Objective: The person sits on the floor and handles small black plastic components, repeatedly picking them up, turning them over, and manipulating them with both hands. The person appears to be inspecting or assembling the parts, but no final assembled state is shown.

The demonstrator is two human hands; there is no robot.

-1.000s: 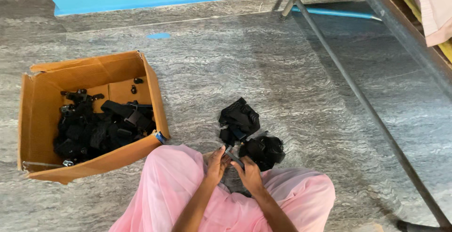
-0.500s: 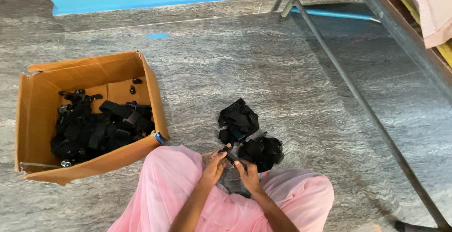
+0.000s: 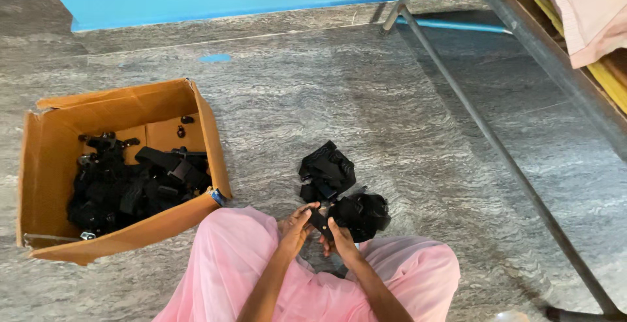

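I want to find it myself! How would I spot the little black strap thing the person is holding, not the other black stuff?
Start at the big cardboard box on the grey stone floor, then look right to the pink-clad knees. Just past them lie two loose black strap heaps. The held strap piece is the only one off the floor, pinched between the left hand and right hand.

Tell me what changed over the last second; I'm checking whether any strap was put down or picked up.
Almost nothing. Both hands, left and right, keep working the same black strap between them over the lap; only the fingers shift slightly. Nothing was let go or picked up. The two strap piles on the floor and the box of straps lie as before.
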